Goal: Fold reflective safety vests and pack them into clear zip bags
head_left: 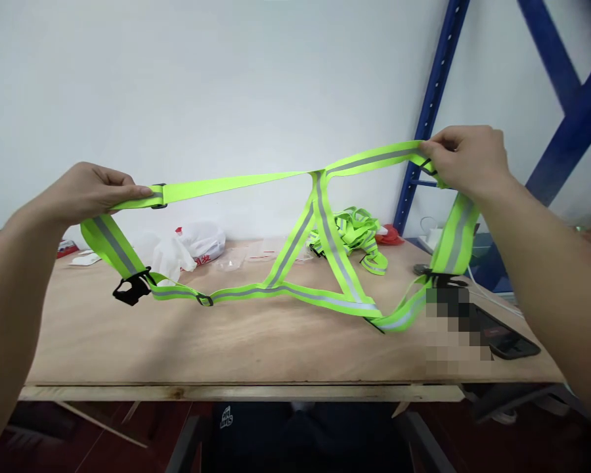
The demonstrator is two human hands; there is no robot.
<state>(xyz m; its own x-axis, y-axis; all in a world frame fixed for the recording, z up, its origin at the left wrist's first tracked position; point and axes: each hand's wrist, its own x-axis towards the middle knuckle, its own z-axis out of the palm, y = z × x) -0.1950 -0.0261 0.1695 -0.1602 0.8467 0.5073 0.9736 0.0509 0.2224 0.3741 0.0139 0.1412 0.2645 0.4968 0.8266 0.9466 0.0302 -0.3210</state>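
I hold a neon-yellow reflective strap harness (pixel 320 217) stretched out above a wooden table (pixel 226 348). My left hand (pixel 91 190) pinches the left end of its top strap beside a black slider. My right hand (pixel 465 161) grips the right end, held higher. Two grey-striped straps run down in a V from the middle to a lower belt that sags onto the table. A black buckle (pixel 131 289) hangs at the lower left and another black clip (pixel 446 281) at the lower right.
A heap of similar neon straps (pixel 357 236) lies at the back of the table. White plastic bags (pixel 187 246) sit at the back left. A dark phone (pixel 505 338) lies near the right edge. A blue metal rack (pixel 433 98) stands at the right.
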